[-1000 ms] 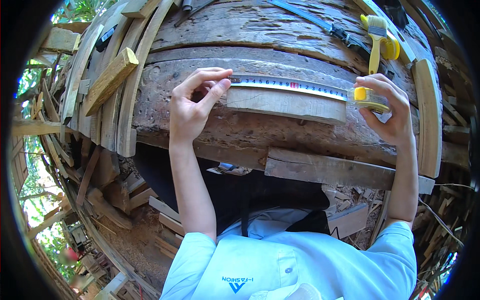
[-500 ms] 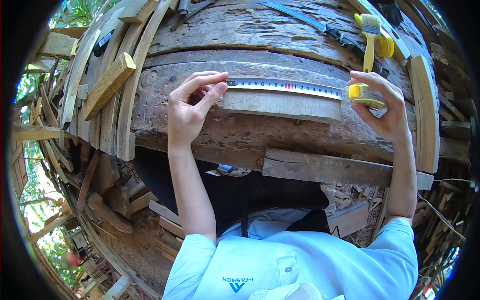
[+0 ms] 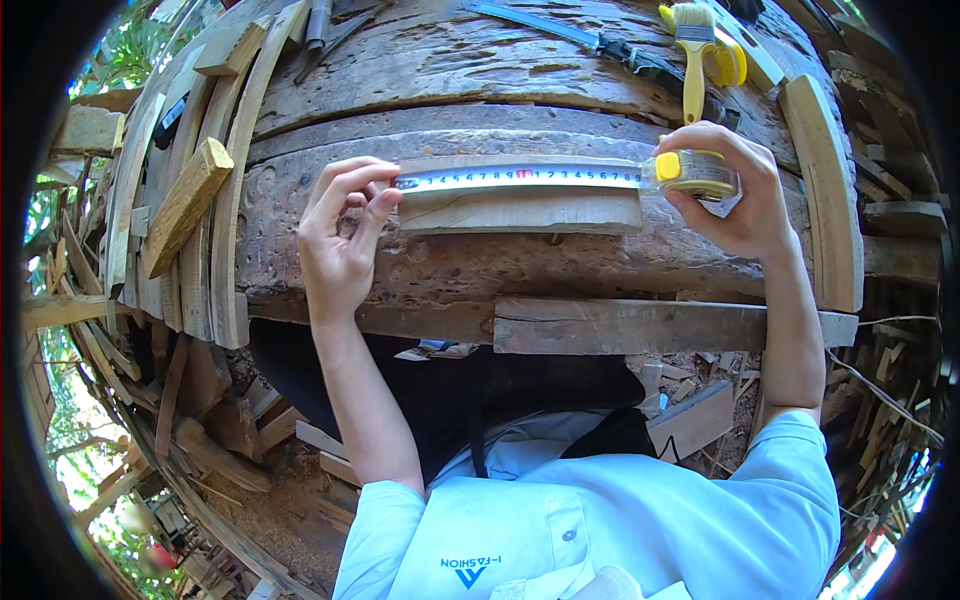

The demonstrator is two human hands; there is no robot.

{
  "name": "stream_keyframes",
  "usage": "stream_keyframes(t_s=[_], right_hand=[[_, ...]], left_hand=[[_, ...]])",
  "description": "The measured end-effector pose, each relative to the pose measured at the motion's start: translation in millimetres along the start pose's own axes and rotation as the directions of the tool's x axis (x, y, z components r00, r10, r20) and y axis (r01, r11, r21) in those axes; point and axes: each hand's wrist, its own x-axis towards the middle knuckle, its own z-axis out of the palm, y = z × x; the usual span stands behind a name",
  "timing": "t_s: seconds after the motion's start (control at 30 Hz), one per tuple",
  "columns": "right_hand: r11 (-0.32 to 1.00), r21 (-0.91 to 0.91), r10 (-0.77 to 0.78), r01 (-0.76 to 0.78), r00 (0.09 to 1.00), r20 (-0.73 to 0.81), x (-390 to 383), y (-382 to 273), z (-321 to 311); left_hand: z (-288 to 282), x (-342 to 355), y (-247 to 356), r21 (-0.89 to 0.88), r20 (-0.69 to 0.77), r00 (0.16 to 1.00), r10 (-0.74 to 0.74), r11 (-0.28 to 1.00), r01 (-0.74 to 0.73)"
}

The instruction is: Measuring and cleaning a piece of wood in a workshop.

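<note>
My left hand [image 3: 340, 230] pinches the hooked end of a metal measuring tape [image 3: 480, 178] at the left end of a short pale board [image 3: 518, 210]. The blade stretches across the board to the yellow and clear tape case [image 3: 697, 172], gripped by my right hand [image 3: 738, 195] just beyond the board's right end. The board lies lengthwise on a thick, weathered, pitted wooden beam [image 3: 580, 262] that forms the work surface.
Long offcuts and a squared yellowish stick [image 3: 190, 205] lie at left. A paintbrush [image 3: 692, 70], a yellow round object [image 3: 728, 62] and a blue rule with a black part [image 3: 530, 25] are at back. An upright plank [image 3: 822, 190] stands right, a loose board [image 3: 620, 325] lies nearer me.
The view has shifted, so everything sits further left. The tape is more level and lower across the board's face, with slightly more blade showing beside the case. Both hands keep their grip.
</note>
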Motion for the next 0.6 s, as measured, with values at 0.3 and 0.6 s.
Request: stream_keyframes(t_s=[0.3, 0.6], right_hand=[[1.000, 0.017, 0.006, -0.007, 1.000, 0.021, 0.2, 2.6, -2.4], [0.999, 0.036, -0.002, 0.000, 1.000, 0.031, -1.1, -5.4, 4.2]], left_hand=[[-6.7, 0.0, 0.2, -0.150, 0.103, 0.993, -0.060, 0.986, 0.075], [-0.9, 0.7, 7.3, -0.145, 0.097, 0.993, -0.062, 0.987, 0.076]])
